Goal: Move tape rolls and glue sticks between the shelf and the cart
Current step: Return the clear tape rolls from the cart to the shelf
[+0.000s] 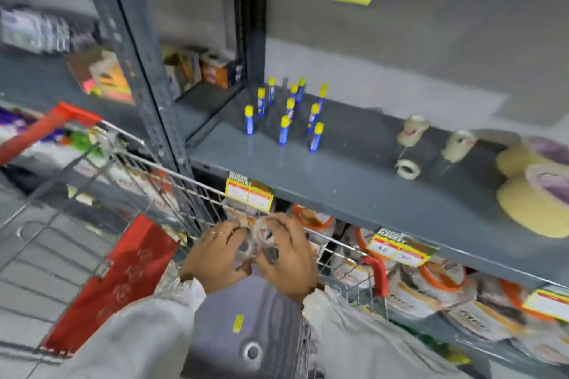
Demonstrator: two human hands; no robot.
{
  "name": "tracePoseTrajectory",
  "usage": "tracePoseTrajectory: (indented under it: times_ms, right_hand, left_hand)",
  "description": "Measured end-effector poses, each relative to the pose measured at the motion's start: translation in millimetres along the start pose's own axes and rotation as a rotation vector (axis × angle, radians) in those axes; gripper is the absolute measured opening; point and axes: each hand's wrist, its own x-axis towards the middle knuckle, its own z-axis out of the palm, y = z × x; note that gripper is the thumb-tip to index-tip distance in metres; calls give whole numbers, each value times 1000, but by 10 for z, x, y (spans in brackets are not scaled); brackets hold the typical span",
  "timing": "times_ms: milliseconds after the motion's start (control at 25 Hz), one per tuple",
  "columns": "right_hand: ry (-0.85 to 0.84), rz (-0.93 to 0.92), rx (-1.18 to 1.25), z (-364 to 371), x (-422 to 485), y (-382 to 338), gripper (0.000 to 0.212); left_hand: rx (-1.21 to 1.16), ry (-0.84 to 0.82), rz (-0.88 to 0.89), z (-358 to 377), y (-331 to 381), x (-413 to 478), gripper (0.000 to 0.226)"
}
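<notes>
Both hands meet low over the cart's wire rim (172,177), fingers curled inward around a small cluster of clear tape rolls (261,237). Left hand (215,255) wears rings and cups the rolls from the left, thumb tucked under; right hand (289,258) closes on them from the right, fingertips pressed onto the top roll. Motion blur smears the bundle — it looks like two or three rolls held together, though the count is unclear. Pale sleeves (147,329) run back from both wrists toward the camera.

Beneath the hands lies the cart's grey child-seat flap (243,317) with a small yellow sticker, and a red panel (123,277) hangs to the left. A red handle (46,129) crosses the cart's far left side.

Just beyond the hands is the grey shelf (323,175), its front edge carrying yellow price tags (249,194). On it, toward the back left, stand about ten glue sticks (284,129) — blue bodies, yellow caps, all upright and loosely spaced. To their right are small pale tape rolls (408,168), one lying flat and two stacked columns behind it. Near the right edge sit two wide yellowish rolls (535,203), one behind the other. Packaged goods with orange rims (437,283) fill the lower shelf.
</notes>
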Motion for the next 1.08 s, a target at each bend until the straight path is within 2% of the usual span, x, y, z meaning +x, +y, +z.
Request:
tracePoseTrajectory:
  times_ms: [80,200,360,480,600,800,1080]
  right_hand:
    - [147,5,-15,-372,303,67,43]
    - [307,130,-29,-888,620,406,48]
    - [537,454,110,-1385,760,933,56]
    - [630,554,166,-1578,781,1313,45]
    - [579,628,166,-1698,764,1641,40]
    - [416,633,106,-1720,794,1911,49]
    - [373,604,117,-1693,873,2019,62]
  left_hand:
    - [-29,177,42,-205,195,361,47]
    - [-167,306,-8,-393,552,876,47]
    - [-454,274,-101,-469,1163,1504,55]
    - [-593,275,-116,-355,1581,1826,52]
    - [-665,255,-153,-182,1846,1970,50]
    - [-695,267,-264,25,1985,2128,50]
    - [-703,283,-329,217,2095,2427,51]
